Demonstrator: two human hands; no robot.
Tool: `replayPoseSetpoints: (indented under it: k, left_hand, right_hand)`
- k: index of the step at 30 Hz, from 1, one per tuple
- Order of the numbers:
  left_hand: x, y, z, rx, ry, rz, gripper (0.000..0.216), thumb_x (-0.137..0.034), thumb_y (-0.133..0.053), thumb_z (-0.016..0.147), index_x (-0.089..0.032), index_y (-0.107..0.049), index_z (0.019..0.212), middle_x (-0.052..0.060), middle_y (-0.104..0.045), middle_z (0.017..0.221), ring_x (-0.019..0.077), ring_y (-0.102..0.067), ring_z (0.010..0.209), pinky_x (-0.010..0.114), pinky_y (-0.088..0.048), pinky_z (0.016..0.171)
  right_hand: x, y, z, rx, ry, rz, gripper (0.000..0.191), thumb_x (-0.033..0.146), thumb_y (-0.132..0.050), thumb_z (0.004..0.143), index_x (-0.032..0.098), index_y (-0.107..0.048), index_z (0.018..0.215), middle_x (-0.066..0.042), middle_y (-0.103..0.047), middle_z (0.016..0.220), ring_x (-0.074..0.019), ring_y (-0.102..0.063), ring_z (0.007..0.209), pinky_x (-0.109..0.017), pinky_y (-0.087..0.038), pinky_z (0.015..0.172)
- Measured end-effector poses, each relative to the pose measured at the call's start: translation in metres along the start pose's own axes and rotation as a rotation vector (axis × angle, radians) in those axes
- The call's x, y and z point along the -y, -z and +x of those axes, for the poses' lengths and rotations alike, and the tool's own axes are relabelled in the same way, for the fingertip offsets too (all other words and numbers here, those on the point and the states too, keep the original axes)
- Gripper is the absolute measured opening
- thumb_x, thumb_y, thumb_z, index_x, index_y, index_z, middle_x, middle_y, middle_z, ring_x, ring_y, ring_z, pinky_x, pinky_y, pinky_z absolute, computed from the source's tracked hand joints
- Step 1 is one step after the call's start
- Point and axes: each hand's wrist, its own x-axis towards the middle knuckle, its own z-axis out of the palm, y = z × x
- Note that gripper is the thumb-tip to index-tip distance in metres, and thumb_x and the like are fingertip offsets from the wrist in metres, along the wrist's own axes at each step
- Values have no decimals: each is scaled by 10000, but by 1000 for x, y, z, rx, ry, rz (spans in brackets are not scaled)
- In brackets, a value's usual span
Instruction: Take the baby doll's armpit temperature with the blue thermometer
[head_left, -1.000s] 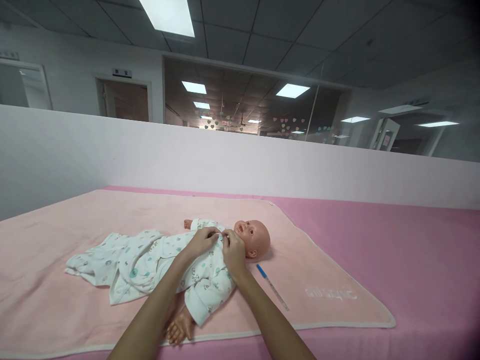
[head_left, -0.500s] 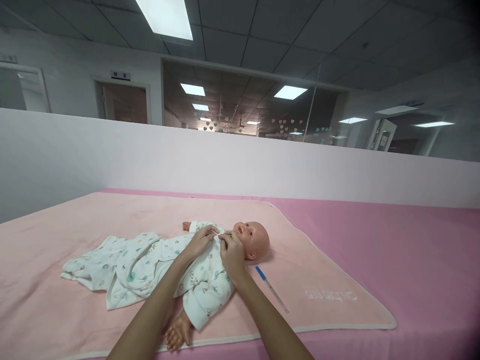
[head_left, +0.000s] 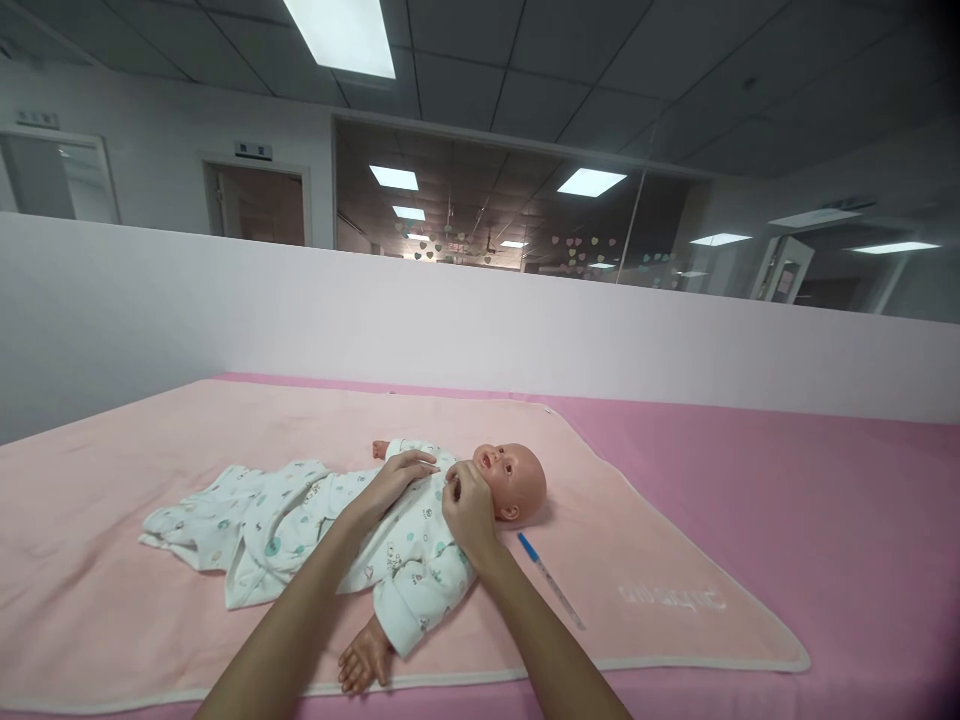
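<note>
A baby doll [head_left: 514, 478] lies on its back on a pale peach blanket [head_left: 225, 430], head to the right. It wears a white printed romper [head_left: 315, 515]. My left hand [head_left: 401, 474] rests on the doll's chest with the fingers stretched fairly flat over the cloth. Just to its right, my right hand [head_left: 469, 508] is closed in a pinch on the romper's collar under the doll's chin. The doll's bare near hand [head_left: 361, 665] sticks out of a sleeve toward me.
A thin stick with a blue tip [head_left: 550, 580] lies on the blanket to the right of the doll. The blanket covers a pink table [head_left: 787, 500]. A white partition wall [head_left: 450, 320] runs along the far side.
My left hand has let go of the collar and now lies flatter on the chest. My right hand stays pinched at the neck. The view shifted slightly.
</note>
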Motion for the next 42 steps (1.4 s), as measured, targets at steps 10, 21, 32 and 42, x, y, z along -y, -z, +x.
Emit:
replayPoseSetpoints:
  k: [10, 21, 32, 42]
  left_hand:
    - [-2, 16, -28, 113, -168, 234, 357, -190, -592, 635, -149, -564, 988, 68, -602, 918, 182, -558, 821, 269, -444, 680]
    - [2, 4, -28, -149, -249, 307, 323, -135, -483, 600, -173, -563, 911, -10, -582, 705, 130, -530, 643, 230, -407, 605]
    - [-3, 14, -24, -96, -106, -1, 245, -162, -469, 631, -145, -534, 867, 0, -550, 664, 104, -481, 586, 208, -368, 549]
    - [-1, 7, -30, -67, -244, 364, 261, -193, -515, 636, -165, -551, 893, 2, -538, 736, 139, -487, 677, 239, -394, 620]
  right_hand:
    - [12, 5, 1, 193, 97, -42, 99, 219, -514, 761, 236, -588, 824, 4, -605, 809, -152, -509, 799, -249, -363, 695]
    - [20, -7, 19, 183, 64, -74, 141, 126, -494, 656, 222, -591, 692, 3, -597, 727, -160, -502, 753, -249, -336, 618]
    - [14, -6, 8, 167, 134, -9, 92, 131, -470, 689, 206, -519, 712, 1, -578, 724, -158, -471, 742, -251, -347, 668]
    - [16, -6, 6, 109, 137, -12, 87, 134, -486, 694, 205, -538, 693, 0, -571, 711, -151, -476, 753, -246, -367, 675]
